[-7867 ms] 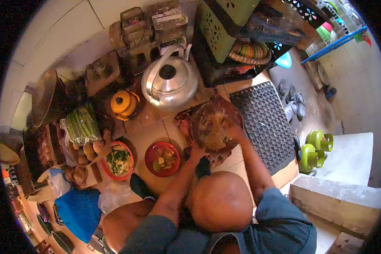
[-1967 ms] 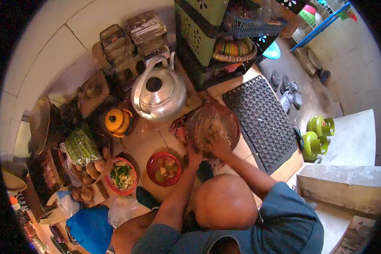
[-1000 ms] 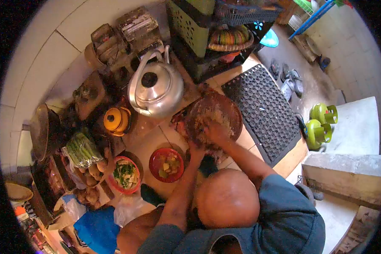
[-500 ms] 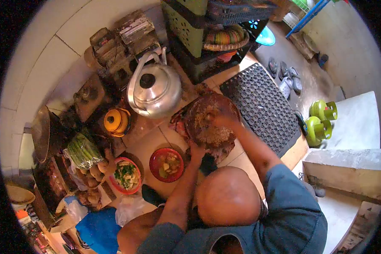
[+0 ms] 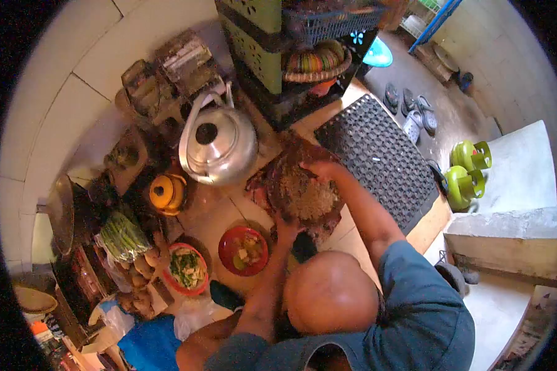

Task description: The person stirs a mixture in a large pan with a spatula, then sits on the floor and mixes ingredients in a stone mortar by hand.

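A person in a dark teal shirt (image 5: pixel 418 303) sits low on a tiled floor (image 5: pixel 220 213), both bare hands at a dark round bowl (image 5: pixel 286 162) just beyond a bare knee (image 5: pixel 331 294). The bowl, filled with a crumbly brown mixture (image 5: pixel 312 199), lies between a large silver kettle (image 5: pixel 220 145) and a black studded mat (image 5: pixel 377 161).

The left hand (image 5: pixel 286 227) is at the bowl's near left edge; how tightly its grip closes there cannot be told. The right hand (image 5: pixel 322 170) reaches across the far right side of the bowl, fingers over the mixture; blur hides how far its grip is open and whether it has hold of anything.

To the left, near the left forearm, a red bowl (image 5: pixel 227 246) contains chunks of food in liquid. Just beside it stands a second red-rimmed dish (image 5: pixel 174 284) of chopped greens and pale pieces. A yellow pot (image 5: pixel 166 193) sits near the kettle, and long green vegetables (image 5: pixel 124 236) lie wrapped in clear plastic farther left.
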Tool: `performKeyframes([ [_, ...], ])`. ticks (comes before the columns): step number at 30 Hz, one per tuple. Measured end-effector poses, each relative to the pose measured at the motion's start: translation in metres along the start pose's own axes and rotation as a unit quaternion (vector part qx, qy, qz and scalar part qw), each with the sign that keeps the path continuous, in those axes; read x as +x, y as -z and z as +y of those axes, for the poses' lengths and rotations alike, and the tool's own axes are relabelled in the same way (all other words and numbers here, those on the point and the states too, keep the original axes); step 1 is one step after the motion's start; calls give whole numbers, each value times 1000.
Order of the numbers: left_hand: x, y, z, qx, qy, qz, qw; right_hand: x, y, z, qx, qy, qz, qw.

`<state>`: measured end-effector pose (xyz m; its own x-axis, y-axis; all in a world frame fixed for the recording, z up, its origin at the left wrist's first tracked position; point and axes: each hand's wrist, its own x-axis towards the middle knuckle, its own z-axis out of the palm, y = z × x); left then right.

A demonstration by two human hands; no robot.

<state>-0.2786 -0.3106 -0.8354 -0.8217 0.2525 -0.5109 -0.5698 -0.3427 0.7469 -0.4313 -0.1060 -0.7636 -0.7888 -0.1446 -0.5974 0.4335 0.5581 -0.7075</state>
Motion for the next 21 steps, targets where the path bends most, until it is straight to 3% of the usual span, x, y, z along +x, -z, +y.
performKeyframes([
  [2, 13, 12, -16, 68, -69, -16, 995, 2, -22, -19, 56, -25, 38, 997],
  [3, 13, 8, -8, 90, -84, -12, 992, -15, -50, -21, -83, 63, 96, 990],
  [5, 3, -1, 11, 140, -95, 20, 985, -45, -92, -24, -344, 178, 237, 891],
  [6, -2, -4, 21, 163, -94, 33, 982, -57, -106, -24, -453, 209, 310, 810],
  [7, -7, -10, 27, 166, -86, 41, 982, -57, -109, -16, -486, 217, 367, 763],
  [9, -4, -3, 12, 146, -60, 45, 986, -64, -104, -1, -433, 172, 340, 817],
  [11, 15, 17, -25, 124, -58, 41, 990, -44, -55, -13, -234, 65, 178, 954],
  [13, 19, 24, -36, 96, -72, 36, 992, -19, -27, -10, -195, 84, 173, 962],
  [15, 20, 26, -26, 50, -60, 21, 997, 12, -6, -2, -157, 104, 169, 968],
  [16, 11, 26, -27, 23, -47, 17, 998, 1, -19, 4, -205, 143, 183, 951],
  [17, 7, 22, -25, -5, -39, 12, 999, -11, -31, 9, -253, 180, 200, 929],
  [19, 12, 15, -16, -25, -39, 4, 999, -63, -95, 23, -418, 224, 308, 825],
  [21, 19, 7, -11, -14, -52, 10, 999, -73, -95, 20, -452, 173, 322, 813],
])
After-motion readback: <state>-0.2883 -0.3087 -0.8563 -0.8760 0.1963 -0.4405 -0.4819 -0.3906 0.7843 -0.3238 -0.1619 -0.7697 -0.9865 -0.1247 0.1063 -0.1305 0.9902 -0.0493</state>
